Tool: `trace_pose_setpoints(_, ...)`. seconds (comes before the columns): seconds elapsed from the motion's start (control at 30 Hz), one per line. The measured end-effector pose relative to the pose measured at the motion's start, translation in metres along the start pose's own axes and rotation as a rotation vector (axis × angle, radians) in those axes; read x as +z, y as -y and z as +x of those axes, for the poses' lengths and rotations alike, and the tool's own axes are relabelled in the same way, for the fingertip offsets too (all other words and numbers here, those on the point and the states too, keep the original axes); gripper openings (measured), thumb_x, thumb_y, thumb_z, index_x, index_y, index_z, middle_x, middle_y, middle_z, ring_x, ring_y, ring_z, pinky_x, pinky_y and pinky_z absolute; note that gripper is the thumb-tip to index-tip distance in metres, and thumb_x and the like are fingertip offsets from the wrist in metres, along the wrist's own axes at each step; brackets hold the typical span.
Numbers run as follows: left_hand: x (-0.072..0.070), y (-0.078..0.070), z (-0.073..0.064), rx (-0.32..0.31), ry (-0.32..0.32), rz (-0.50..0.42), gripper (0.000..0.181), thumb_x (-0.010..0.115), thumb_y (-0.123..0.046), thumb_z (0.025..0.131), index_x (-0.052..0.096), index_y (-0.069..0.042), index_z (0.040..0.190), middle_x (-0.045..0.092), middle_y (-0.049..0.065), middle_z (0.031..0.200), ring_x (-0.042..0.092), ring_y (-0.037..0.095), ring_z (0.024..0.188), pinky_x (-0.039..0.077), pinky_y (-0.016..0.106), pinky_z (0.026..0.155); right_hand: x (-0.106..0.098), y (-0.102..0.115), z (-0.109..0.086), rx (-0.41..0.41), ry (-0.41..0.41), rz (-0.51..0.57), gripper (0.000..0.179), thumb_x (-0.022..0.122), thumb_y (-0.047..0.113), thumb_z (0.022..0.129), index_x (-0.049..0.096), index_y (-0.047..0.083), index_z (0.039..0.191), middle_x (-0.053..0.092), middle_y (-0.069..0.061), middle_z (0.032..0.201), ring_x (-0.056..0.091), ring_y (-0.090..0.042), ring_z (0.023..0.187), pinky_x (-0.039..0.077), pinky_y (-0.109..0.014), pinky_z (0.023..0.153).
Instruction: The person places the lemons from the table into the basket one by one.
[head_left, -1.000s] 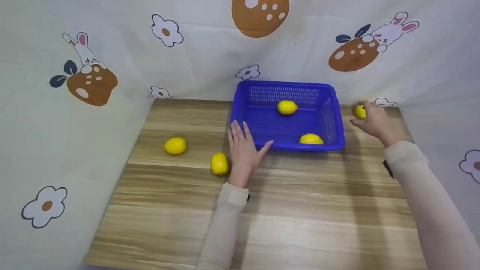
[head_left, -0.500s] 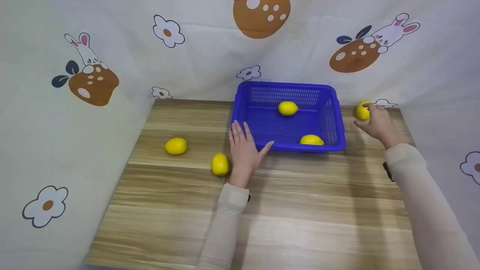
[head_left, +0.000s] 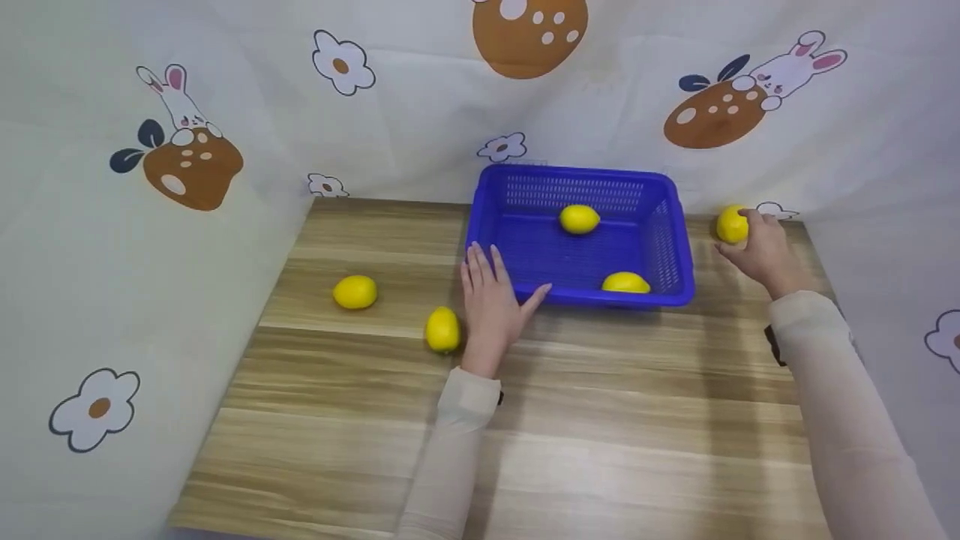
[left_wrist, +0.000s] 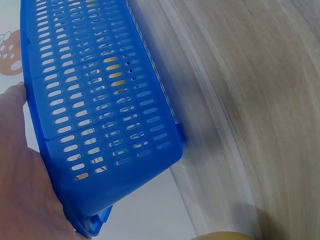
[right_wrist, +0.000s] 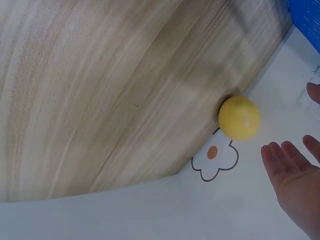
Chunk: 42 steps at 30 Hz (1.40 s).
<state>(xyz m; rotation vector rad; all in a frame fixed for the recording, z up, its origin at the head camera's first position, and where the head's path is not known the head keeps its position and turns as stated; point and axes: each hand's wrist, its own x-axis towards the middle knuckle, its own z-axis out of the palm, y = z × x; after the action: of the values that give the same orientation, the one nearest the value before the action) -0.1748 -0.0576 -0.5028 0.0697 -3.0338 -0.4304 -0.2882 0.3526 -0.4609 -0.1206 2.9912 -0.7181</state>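
Observation:
My left hand [head_left: 491, 296] lies flat on the wooden table [head_left: 600, 420], fingers straight, with the thumb against the front-left corner of a blue plastic basket [head_left: 600, 298]. In the left wrist view the palm [left_wrist: 20, 180] touches the basket's slotted wall [left_wrist: 100, 100]. My right hand [head_left: 759, 244] reaches to a yellow lemon [head_left: 732, 224] right of the basket, by the back cloth. In the right wrist view that lemon [right_wrist: 239, 117] lies a little apart from my spread fingers [right_wrist: 295, 175]. Two lemons lie inside the basket, one at the back [head_left: 579, 219] and one at the front [head_left: 625, 282].
Two more lemons rest on the table left of my left hand, one close by [head_left: 442, 329] and one further left [head_left: 355, 292]. A printed cloth [head_left: 420, 112] walls in the table at the back and both sides.
My right hand's fingers have come off the lemon at the far right, so more of it shows. The left hand and the basket have stayed put.

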Motion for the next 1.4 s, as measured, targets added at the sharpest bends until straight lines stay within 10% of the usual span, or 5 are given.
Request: trace_pose_setpoints(1.4, 0.001, 0.000, 0.000, 0.008, -0.013, -0.007, 0.111, 0.040, -0.081, 0.098, 0.015, 0.003, 0.167, 0.005, 0.032, 0.173, 0.007, 0.041, 0.163, 0.010, 0.052, 0.133, 0.025, -0.033, 0.021, 0.146, -0.008, 0.084, 0.094, 0.066, 0.028, 0.100, 0.009, -0.013, 0.162, 0.021, -0.052, 0.154, 0.030, -0.066, 0.143, 0.025, -0.074, 0.120)
